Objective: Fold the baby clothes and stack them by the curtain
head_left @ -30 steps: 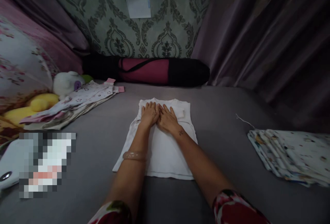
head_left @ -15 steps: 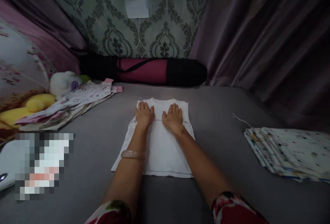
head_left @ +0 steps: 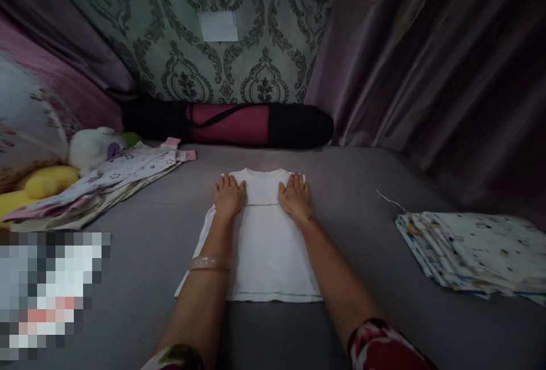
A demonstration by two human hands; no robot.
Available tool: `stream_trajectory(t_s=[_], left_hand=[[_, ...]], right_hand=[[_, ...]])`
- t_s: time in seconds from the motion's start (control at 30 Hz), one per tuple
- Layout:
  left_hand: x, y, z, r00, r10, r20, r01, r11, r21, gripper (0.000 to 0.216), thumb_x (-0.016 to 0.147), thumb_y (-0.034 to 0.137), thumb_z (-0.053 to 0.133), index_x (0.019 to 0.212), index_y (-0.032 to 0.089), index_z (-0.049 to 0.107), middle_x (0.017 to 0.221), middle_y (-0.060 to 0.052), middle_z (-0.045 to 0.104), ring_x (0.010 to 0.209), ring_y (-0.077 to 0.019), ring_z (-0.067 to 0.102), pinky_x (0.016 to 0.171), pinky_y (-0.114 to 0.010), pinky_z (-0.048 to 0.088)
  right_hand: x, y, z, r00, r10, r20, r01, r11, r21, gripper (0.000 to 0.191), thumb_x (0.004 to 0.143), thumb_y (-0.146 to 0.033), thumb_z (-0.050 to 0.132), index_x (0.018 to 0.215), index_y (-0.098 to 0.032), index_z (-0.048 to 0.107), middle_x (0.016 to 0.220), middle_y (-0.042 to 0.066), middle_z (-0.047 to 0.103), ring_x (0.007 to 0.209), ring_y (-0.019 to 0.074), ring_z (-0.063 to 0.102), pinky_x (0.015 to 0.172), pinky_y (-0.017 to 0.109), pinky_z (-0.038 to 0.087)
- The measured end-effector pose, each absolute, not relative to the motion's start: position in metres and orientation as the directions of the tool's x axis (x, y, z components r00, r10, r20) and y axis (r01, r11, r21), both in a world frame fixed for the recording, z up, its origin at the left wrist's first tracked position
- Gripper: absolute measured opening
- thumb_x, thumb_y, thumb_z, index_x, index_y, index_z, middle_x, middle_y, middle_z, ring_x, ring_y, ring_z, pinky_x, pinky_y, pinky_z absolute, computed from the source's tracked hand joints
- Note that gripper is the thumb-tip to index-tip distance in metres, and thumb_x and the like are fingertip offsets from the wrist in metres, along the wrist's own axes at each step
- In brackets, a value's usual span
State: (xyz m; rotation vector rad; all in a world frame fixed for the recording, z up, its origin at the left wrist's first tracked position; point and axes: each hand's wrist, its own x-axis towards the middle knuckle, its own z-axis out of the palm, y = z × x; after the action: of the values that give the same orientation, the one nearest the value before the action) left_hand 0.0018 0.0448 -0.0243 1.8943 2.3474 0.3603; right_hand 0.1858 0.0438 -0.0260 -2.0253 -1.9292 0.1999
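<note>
A small white shirt (head_left: 267,250) lies flat on the grey bed sheet (head_left: 354,188), its neckline toward the wall. My left hand (head_left: 229,194) rests palm down on the shirt's upper left side, fingers stretched out. On the upper right side lies my right hand (head_left: 295,194), also flat with its fingers extended. Between the two hands a seam runs across the chest. My forearms cover parts of the shirt's side edges. Around my left forearm is a pale bangle (head_left: 210,263).
Folded patterned cloths (head_left: 478,250) are stacked at the right. Printed clothes (head_left: 132,168) lie at the left beside a white plush toy (head_left: 91,148) and a yellow plush (head_left: 51,182). A black and pink long bag (head_left: 228,125) lies along the wall. Blurred blocks hide something at lower left.
My hands have slid apart toward the shirt's two sides, showing more of its chest between them. The view has shifted slightly.
</note>
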Motion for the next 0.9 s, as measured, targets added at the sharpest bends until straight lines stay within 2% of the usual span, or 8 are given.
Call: stream_trajectory(t_s=[0.23, 0.4, 0.5, 0.6, 0.8, 0.9], left_hand=[[0.001, 0.042, -0.022, -0.207, 0.974, 0.088, 0.954, 0.181, 0.239, 0.062, 0.097, 0.04, 0.023, 0.144, 0.002, 0.041, 0.154, -0.022, 0.034, 0.145, -0.0328, 0.025, 0.116, -0.052, 0.02], [0.021, 0.036, -0.012, -0.121, 0.964, 0.238, 0.976, 0.071, 0.207, 0.059, 0.098, 0.038, 0.022, 0.144, 0.005, 0.042, 0.153, -0.019, 0.037, 0.146, -0.0303, 0.023, 0.119, -0.05, 0.01], [0.033, 0.034, -0.016, -0.056, 0.99, 0.129, 0.981, 0.03, 0.193, 0.059, 0.099, 0.038, 0.024, 0.146, 0.007, 0.039, 0.154, -0.019, 0.034, 0.146, -0.0311, 0.024, 0.119, -0.051, 0.013], [0.036, 0.034, -0.023, -0.047, 0.998, 0.035, 0.981, 0.04, 0.188, 0.06, 0.099, 0.039, 0.024, 0.149, 0.007, 0.035, 0.156, -0.019, 0.03, 0.146, -0.0333, 0.022, 0.117, -0.054, 0.016], [0.034, 0.032, -0.019, -0.048, 0.998, 0.026, 0.979, 0.042, 0.2, 0.061, 0.099, 0.04, 0.024, 0.149, 0.007, 0.034, 0.157, -0.019, 0.028, 0.146, -0.0332, 0.021, 0.117, -0.054, 0.018], [0.035, 0.031, -0.015, -0.083, 0.989, 0.122, 0.979, 0.058, 0.196, 0.06, 0.099, 0.039, 0.025, 0.15, 0.007, 0.032, 0.157, -0.019, 0.028, 0.147, -0.033, 0.019, 0.118, -0.053, 0.015]], right_hand=[[0.188, 0.042, -0.023, 0.048, 0.991, 0.122, 0.947, -0.006, -0.32, 0.061, 0.099, -0.035, 0.029, 0.147, 0.003, 0.033, 0.155, 0.023, 0.028, 0.145, 0.0309, 0.02, 0.116, 0.047, 0.014], [0.168, 0.032, -0.012, -0.095, 0.962, 0.255, 0.946, 0.167, -0.278, 0.054, 0.1, -0.033, 0.028, 0.149, -0.011, 0.037, 0.156, 0.016, 0.031, 0.146, 0.0288, 0.018, 0.117, 0.051, 0.004], [0.151, 0.027, -0.014, -0.196, 0.966, 0.169, 0.932, 0.237, -0.274, 0.051, 0.1, -0.035, 0.029, 0.149, -0.022, 0.039, 0.158, 0.009, 0.029, 0.147, 0.0286, 0.018, 0.116, 0.055, 0.006], [0.145, 0.025, -0.022, -0.207, 0.972, 0.107, 0.938, 0.228, -0.259, 0.051, 0.1, -0.035, 0.026, 0.148, -0.025, 0.039, 0.157, 0.007, 0.031, 0.146, 0.0279, 0.02, 0.116, 0.057, 0.006], [0.147, 0.026, -0.025, -0.214, 0.966, 0.144, 0.938, 0.245, -0.247, 0.052, 0.1, -0.035, 0.026, 0.148, -0.023, 0.04, 0.157, 0.008, 0.031, 0.145, 0.0285, 0.022, 0.115, 0.058, 0.006], [0.147, 0.024, -0.022, -0.22, 0.953, 0.208, 0.936, 0.266, -0.229, 0.051, 0.1, -0.034, 0.026, 0.149, -0.022, 0.039, 0.158, 0.009, 0.028, 0.146, 0.0275, 0.019, 0.116, 0.055, 0.003]])
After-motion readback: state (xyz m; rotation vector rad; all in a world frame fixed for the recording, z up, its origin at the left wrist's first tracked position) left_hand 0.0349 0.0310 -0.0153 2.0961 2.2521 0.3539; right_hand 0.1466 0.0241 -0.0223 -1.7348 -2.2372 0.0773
